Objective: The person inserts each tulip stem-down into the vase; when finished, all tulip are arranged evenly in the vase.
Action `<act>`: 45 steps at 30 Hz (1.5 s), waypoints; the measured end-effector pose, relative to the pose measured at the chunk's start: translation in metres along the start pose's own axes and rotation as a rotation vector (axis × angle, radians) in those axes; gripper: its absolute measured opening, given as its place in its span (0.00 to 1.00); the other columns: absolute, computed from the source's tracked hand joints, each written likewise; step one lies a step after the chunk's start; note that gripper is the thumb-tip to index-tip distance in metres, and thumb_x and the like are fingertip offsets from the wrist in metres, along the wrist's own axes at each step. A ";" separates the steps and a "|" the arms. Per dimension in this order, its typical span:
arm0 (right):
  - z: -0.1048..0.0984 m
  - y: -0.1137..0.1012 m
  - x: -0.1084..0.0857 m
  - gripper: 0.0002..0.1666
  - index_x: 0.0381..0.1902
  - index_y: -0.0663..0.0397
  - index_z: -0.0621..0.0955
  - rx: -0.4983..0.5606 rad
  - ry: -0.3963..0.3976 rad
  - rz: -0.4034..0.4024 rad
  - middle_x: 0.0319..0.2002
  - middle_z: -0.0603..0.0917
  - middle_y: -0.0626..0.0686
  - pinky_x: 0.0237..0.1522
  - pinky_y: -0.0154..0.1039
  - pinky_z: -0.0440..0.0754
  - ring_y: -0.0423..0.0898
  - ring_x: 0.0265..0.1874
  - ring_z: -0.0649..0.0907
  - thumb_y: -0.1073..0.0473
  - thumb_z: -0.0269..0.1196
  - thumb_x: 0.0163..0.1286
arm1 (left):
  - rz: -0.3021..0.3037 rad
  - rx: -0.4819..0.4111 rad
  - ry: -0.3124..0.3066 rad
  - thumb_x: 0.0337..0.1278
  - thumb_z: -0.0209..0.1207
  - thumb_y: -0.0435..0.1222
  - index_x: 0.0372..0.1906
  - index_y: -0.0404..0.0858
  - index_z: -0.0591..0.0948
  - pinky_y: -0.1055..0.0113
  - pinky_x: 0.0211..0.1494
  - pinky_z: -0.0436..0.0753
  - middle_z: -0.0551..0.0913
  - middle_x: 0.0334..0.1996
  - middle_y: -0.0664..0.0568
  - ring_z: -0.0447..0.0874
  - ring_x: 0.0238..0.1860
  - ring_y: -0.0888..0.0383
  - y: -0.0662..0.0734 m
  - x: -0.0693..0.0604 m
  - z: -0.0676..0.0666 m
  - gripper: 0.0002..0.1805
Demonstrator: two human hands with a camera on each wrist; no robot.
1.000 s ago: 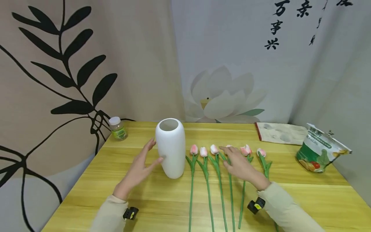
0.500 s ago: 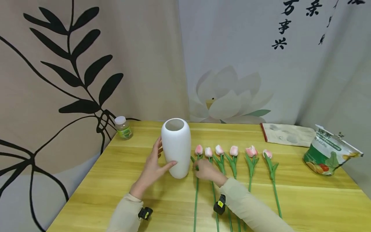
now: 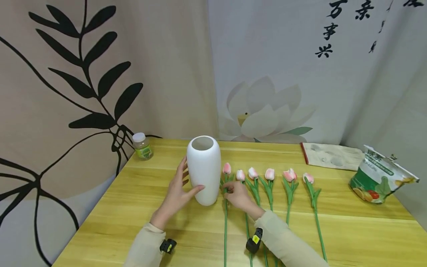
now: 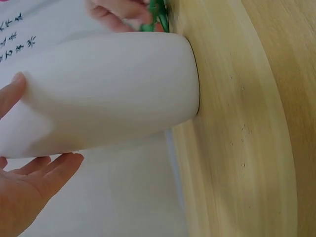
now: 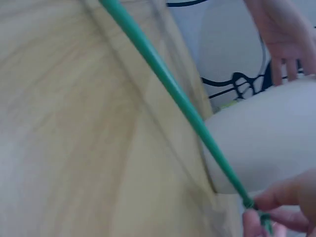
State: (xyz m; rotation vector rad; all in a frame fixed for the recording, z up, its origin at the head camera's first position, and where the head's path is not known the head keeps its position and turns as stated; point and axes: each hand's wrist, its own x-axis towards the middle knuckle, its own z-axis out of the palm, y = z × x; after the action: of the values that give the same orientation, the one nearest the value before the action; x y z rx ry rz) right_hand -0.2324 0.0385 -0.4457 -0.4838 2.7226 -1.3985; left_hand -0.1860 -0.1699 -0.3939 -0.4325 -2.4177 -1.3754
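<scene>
A tall white vase point(image 3: 204, 170) stands upright on the wooden table point(image 3: 126, 211). My left hand point(image 3: 176, 193) holds its left side, thumb across the front and fingers toward the back. In the left wrist view the vase point(image 4: 108, 89) lies between thumb and fingers. Right of the vase, my right hand point(image 3: 239, 196) pinches the leftmost pink artificial tulip point(image 3: 227, 168) just below its bloom. Its green stem point(image 5: 182, 101) runs slanting through the right wrist view, slightly off the table. Beside it several more tulips point(image 3: 269, 174) lie in a row, some stems partly covered by the right arm.
A small jar with a white lid point(image 3: 142, 146) stands at the back left. At the back right lies a flat pale cloth-like item point(image 3: 333, 155) with a red edge. A green and white bag point(image 3: 377, 178), clipped at the top, stands near the right edge.
My right hand has moved left from over the middle tulips to the leftmost one and now pinches it, its bloom slightly raised. My left hand has closed in around the vase.
</scene>
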 end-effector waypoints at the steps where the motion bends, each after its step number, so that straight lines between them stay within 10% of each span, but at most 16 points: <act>1: -0.003 -0.001 0.000 0.16 0.42 0.64 0.80 0.033 0.010 -0.002 0.28 0.79 0.56 0.20 0.29 0.70 0.41 0.22 0.72 0.70 0.61 0.52 | -0.001 -0.007 0.000 0.39 0.67 0.42 0.68 0.57 0.42 0.48 0.52 0.76 0.61 0.62 0.39 0.69 0.57 0.39 0.000 0.000 0.000 0.55; 17: -0.104 -0.056 0.000 0.17 0.48 0.57 0.78 0.056 0.301 -0.389 0.38 0.73 0.57 0.31 0.28 0.79 0.44 0.31 0.76 0.67 0.60 0.59 | -0.033 -0.068 -0.002 0.39 0.67 0.42 0.68 0.57 0.44 0.48 0.52 0.76 0.60 0.63 0.42 0.67 0.58 0.40 -0.002 0.002 0.002 0.54; 30: -0.168 -0.138 -0.019 0.18 0.44 0.74 0.76 0.365 0.658 -0.819 0.36 0.71 0.48 0.31 0.24 0.77 0.39 0.31 0.76 0.78 0.60 0.52 | -0.078 -0.106 -0.033 0.43 0.65 0.33 0.69 0.43 0.44 0.45 0.54 0.73 0.57 0.64 0.36 0.64 0.59 0.37 0.030 -0.002 -0.006 0.52; 45: -0.175 -0.162 0.000 0.19 0.43 0.70 0.75 0.629 1.015 -0.928 0.34 0.74 0.52 0.29 0.31 0.78 0.44 0.26 0.77 0.75 0.62 0.50 | -0.063 -0.104 -0.032 0.44 0.65 0.34 0.69 0.46 0.43 0.47 0.54 0.74 0.57 0.63 0.37 0.65 0.58 0.37 0.024 -0.002 -0.005 0.51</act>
State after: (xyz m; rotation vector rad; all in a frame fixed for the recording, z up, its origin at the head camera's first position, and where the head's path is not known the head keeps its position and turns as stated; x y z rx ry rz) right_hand -0.2224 0.0878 -0.2124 -1.3603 2.2957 -3.3322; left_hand -0.1734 -0.1624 -0.3739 -0.4104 -2.4119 -1.5369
